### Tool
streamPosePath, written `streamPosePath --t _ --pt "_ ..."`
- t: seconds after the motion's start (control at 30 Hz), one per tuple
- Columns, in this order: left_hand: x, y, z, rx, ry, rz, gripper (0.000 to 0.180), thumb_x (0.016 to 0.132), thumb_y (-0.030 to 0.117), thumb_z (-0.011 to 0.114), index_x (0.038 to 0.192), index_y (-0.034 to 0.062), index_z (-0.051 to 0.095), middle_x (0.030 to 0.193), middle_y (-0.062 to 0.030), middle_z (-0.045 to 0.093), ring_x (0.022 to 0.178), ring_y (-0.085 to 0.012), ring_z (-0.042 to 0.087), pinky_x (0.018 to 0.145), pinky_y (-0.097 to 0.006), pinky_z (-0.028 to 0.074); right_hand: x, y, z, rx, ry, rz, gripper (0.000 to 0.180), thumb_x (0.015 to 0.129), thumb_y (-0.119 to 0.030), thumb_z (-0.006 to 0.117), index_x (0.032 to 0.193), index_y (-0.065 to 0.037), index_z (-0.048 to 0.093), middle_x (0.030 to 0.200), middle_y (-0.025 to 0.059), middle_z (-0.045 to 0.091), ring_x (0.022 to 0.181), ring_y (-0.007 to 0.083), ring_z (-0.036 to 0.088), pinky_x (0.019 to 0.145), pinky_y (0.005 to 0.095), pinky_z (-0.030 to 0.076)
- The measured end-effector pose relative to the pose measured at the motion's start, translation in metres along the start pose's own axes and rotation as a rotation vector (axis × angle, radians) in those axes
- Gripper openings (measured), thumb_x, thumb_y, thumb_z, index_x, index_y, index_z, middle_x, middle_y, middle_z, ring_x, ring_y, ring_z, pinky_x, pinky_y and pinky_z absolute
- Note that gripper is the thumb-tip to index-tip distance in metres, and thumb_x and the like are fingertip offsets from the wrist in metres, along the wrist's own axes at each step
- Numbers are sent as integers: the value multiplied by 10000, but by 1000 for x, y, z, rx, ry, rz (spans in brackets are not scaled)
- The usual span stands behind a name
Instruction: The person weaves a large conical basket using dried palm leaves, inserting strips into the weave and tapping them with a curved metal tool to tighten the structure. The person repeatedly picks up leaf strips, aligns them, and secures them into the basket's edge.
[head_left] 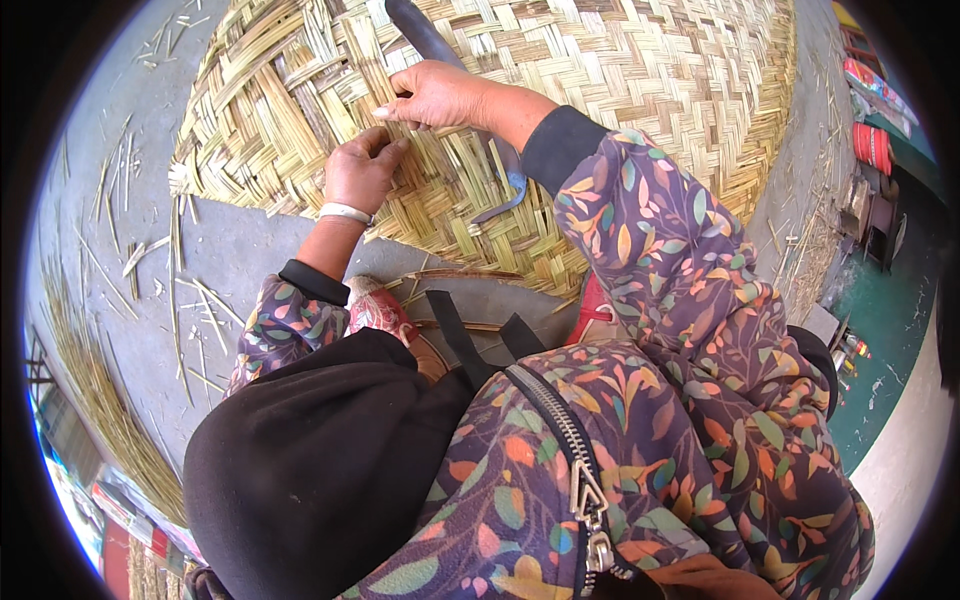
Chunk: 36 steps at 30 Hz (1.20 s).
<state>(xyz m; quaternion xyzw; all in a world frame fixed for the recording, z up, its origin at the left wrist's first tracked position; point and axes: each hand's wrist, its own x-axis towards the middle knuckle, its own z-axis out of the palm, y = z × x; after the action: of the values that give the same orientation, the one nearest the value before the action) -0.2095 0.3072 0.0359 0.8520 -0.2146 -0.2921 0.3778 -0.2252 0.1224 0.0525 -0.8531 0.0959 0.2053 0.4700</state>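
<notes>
A mat (650, 90) woven from pale yellow and brownish flat plant strips lies in front of me. Over its left part, my left hand (365, 172) is closed, thumb and fingertips together, with a white bracelet at the wrist. Just above and to its right, my right hand (435, 97) is pinched at the strips, its thumb pointing left. What either hand grips between the fingertips is too small to make out. A long dark flat tool (428, 35) rests on the mat, partly hidden under my right hand and forearm. A blue curved hook-like piece (510, 192) shows below that forearm.
Loose strip scraps (205, 300) litter the grey floor at the left. Beyond them lies a long bundle of thin stalks (105, 390). My red shoes (380, 312) are at the mat's near edge. At the far right sit a red round item (872, 148) and assorted objects.
</notes>
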Motion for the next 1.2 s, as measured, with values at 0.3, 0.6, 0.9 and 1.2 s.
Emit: streamPosePath --t 0.3,0.6,0.9,1.2 --pt "5 0 2 28 -68 -73 319 828 302 710 972 18 712 769 -119 694 677 -172 641 671 -319 507 5 13 1 243 -123 85 420 848 -407 703 825 0 602 742 113 678 653 163 666 587 305 528" --pt "10 -3 4 -56 -97 -154 300 835 263 720 950 -14 713 706 -61 674 603 -128 610 579 -276 480 13 14 4 200 -157 87 396 836 -396 714 798 -19 601 739 97 678 617 160 643 592 318 517" --pt "1 4 -3 -100 -206 -230 293 820 264 732 948 0 711 698 -82 686 567 -132 621 581 -300 510 5 -1 -1 19 -148 -43 343 835 -358 699 867 -22 639 755 101 690 686 186 665 646 336 523" --pt "-8 -3 15 219 31 5 296 831 320 699 887 29 709 696 -132 686 605 -227 662 627 -351 518 1 0 -6 91 -202 13 330 835 -335 706 880 -14 642 730 93 682 674 173 661 638 330 521"
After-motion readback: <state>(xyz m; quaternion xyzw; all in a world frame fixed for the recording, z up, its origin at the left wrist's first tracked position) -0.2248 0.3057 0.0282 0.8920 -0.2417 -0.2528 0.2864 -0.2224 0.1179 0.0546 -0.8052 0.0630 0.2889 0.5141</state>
